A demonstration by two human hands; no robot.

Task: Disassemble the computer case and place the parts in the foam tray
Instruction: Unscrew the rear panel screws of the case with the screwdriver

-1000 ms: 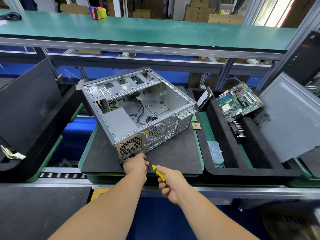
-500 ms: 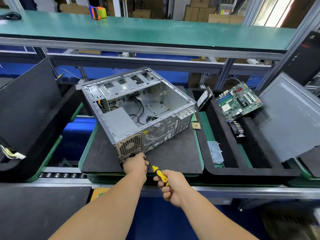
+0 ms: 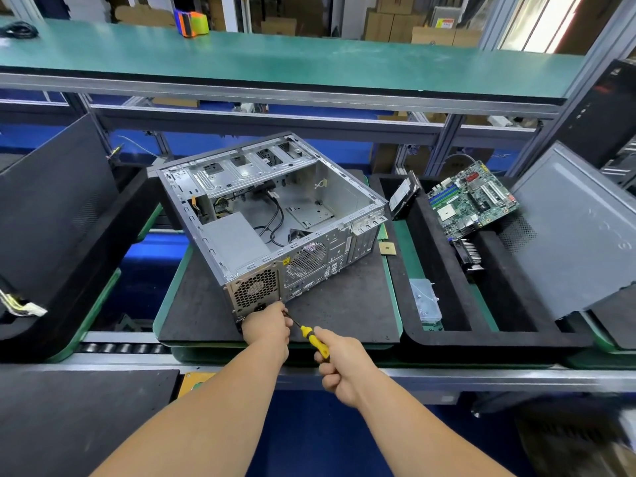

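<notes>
An open grey computer case lies on its side on a black mat, with a power supply in its near corner and loose cables inside. My left hand presses against the case's near bottom corner, below the power supply grille. My right hand grips a yellow-and-black screwdriver; its shaft points at the case corner beside my left fingers, and the tip is hidden there. The black foam tray at right holds a green motherboard, a hard drive and a heatsink.
A grey side panel leans on the tray's right side. A small clear box lies in the tray's near slot. A CPU chip rests by the mat's edge. Another black tray stands at left. A green shelf runs overhead.
My right hand has shifted slightly back and down with the screwdriver, its grip turning a little. My left hand and the case stay in place.
</notes>
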